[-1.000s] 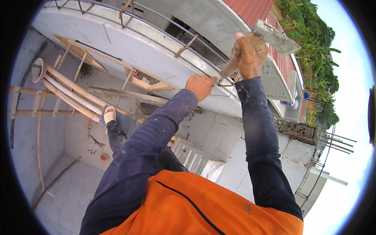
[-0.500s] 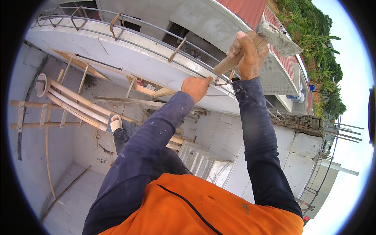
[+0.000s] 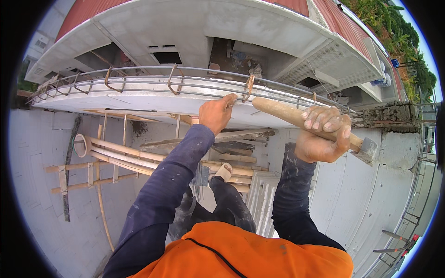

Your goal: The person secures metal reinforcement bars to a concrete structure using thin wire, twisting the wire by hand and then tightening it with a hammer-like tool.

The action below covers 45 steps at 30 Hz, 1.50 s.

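Note:
My left hand [image 3: 216,114] is closed at the wall's edge, its fingertips pinching the lower steel bar [image 3: 194,93] just left of a rusty stirrup [image 3: 249,87]. My right hand [image 3: 324,134] wraps round the wooden handle of a hatchet-like tool [image 3: 282,112]. Its grey, mortar-stained metal head [image 3: 369,151] is at the right, beyond my little-finger or thumb side; the handle's blunt end points left toward the stirrup. Between that handle end and the bars I cannot tell whether there is contact. The bars and stirrups run as a cage along the pale curved wall [image 3: 153,85].
Below lie bamboo poles [image 3: 125,157], planks [image 3: 208,139] and my sandalled foot [image 3: 224,171]. Stacked pale slabs [image 3: 262,194] stand near my legs. A rough concrete ledge [image 3: 384,116] joins at the right. Across the gap stands a grey building [image 3: 194,28] with red roofing.
My view has turned, showing more of the building ahead. My right hand has lowered and turned the tool, bringing its head from above the hand to below right. My left hand stays at the bars.

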Each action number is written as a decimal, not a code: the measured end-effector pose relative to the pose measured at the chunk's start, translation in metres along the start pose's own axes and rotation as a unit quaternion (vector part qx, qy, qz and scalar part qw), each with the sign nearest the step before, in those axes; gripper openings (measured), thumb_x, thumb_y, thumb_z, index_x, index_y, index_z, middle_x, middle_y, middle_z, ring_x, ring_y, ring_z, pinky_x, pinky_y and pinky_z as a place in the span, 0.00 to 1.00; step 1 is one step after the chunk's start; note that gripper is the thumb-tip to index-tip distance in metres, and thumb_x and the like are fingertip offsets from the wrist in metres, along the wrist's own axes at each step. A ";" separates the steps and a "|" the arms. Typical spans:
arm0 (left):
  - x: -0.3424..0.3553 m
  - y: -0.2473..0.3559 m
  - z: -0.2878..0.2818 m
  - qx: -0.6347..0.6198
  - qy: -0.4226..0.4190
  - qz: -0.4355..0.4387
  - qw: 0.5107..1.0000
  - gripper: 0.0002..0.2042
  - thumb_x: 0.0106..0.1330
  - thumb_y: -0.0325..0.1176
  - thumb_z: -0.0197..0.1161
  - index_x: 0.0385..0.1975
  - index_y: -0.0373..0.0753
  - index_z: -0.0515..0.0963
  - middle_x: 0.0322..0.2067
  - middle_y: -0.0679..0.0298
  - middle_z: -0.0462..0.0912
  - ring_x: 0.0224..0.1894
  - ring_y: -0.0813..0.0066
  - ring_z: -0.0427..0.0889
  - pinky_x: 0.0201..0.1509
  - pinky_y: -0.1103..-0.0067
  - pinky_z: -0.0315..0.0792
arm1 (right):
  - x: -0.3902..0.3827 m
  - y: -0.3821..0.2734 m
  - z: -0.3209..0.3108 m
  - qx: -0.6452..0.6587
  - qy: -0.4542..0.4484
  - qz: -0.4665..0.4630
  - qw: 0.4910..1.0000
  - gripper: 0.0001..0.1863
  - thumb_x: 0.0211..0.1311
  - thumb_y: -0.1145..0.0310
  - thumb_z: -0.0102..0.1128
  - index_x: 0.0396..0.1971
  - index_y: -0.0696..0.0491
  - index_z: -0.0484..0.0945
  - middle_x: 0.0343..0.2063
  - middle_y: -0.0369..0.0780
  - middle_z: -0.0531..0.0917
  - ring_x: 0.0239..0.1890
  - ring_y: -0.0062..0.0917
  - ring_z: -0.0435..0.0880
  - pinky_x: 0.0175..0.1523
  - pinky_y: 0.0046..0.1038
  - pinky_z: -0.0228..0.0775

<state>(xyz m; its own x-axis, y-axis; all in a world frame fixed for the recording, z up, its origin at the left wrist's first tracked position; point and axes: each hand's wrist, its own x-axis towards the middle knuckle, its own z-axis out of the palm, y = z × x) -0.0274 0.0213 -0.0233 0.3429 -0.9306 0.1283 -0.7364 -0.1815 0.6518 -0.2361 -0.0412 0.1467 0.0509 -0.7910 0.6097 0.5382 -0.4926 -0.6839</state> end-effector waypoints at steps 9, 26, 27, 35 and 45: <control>0.000 0.001 0.002 0.040 0.005 -0.008 0.999 0.14 0.71 0.33 0.65 0.55 0.52 0.86 0.36 0.54 0.90 0.35 0.51 0.89 0.39 0.63 0.81 | 0.049 -0.030 -0.036 0.121 -0.157 -0.054 0.979 0.19 0.71 0.51 0.58 0.29 0.51 0.72 0.21 0.41 0.77 0.22 0.28 0.78 0.34 0.37 0.78; -0.008 -0.001 0.009 0.026 0.051 -0.008 0.998 0.14 0.71 0.34 0.65 0.55 0.54 0.86 0.31 0.55 0.90 0.33 0.52 0.89 0.37 0.63 0.81 | 0.043 0.067 -0.015 0.155 -0.068 0.029 0.985 0.13 0.65 0.70 0.63 0.21 0.53 0.71 0.16 0.38 0.74 0.16 0.24 0.76 0.24 0.31 0.74; -0.007 0.000 0.010 0.018 0.057 0.002 0.998 0.14 0.71 0.34 0.65 0.55 0.54 0.86 0.31 0.55 0.90 0.33 0.52 0.89 0.38 0.63 0.81 | 0.046 0.063 -0.017 0.164 -0.075 0.022 0.983 0.14 0.64 0.70 0.63 0.21 0.53 0.70 0.16 0.38 0.74 0.16 0.24 0.76 0.24 0.30 0.74; -0.008 -0.001 0.008 0.033 0.052 -0.004 0.998 0.14 0.71 0.35 0.66 0.55 0.54 0.86 0.31 0.56 0.90 0.32 0.53 0.89 0.37 0.63 0.81 | 0.043 0.070 -0.020 0.161 -0.052 0.060 0.984 0.15 0.63 0.66 0.62 0.18 0.51 0.70 0.15 0.37 0.75 0.13 0.25 0.74 0.23 0.32 0.73; -0.007 -0.001 0.012 0.033 0.052 0.000 0.998 0.15 0.70 0.35 0.67 0.55 0.54 0.86 0.31 0.55 0.90 0.32 0.52 0.89 0.37 0.62 0.81 | 0.051 0.071 -0.025 0.210 -0.075 0.046 0.974 0.17 0.63 0.63 0.65 0.18 0.52 0.69 0.15 0.36 0.74 0.14 0.24 0.74 0.23 0.31 0.74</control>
<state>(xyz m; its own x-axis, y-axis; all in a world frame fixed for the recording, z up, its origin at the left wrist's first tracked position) -0.0358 0.0246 -0.0337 0.3991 -0.8930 0.2081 -0.7719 -0.2048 0.6018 -0.2167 -0.1254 0.1189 0.2209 -0.7468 0.6273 0.8201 -0.2060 -0.5339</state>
